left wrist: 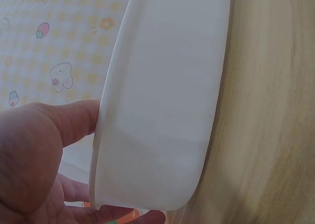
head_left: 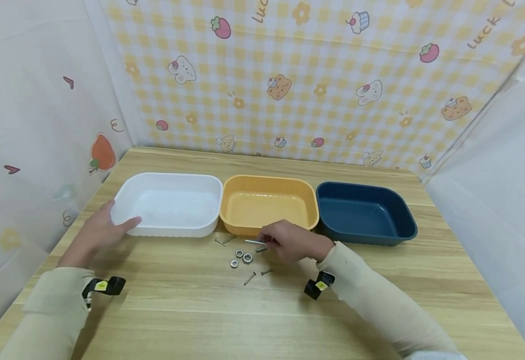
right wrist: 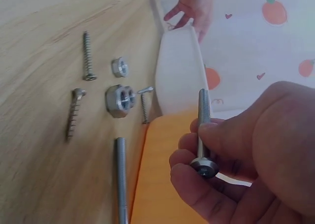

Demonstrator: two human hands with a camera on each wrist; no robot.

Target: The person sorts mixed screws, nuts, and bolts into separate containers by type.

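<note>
one bolt (right wrist: 203, 104) held over a wood-grain table (head_left: 177, 315)

a person's right hand (head_left: 285, 242) pinches the bolt between thumb and curled fingers, just in front of the yellow tray (head_left: 241, 229), while the left hand (head_left: 98, 230) grips a corner of the white tray (head_left: 168, 232), its thumb set apart from the fingers. the work looks to be at an early stage: one piece is in hand, and three nuts (right wrist: 115, 103), four screws (right wrist: 88, 56) and a threaded shank (right wrist: 121, 177) lie loose on the table, outside the trays. the bolt is silvery metal, round-headed, its shaft threaded toward the tip. the nuts are chunky and six-sided, the screws coarsely threaded. the trays, with a dark blue tray (head_left: 361, 238) at the right, stand side by side, smooth, round-cornered and apparently plastic, before a yellow-checked cloth (head_left: 244, 65).
</note>
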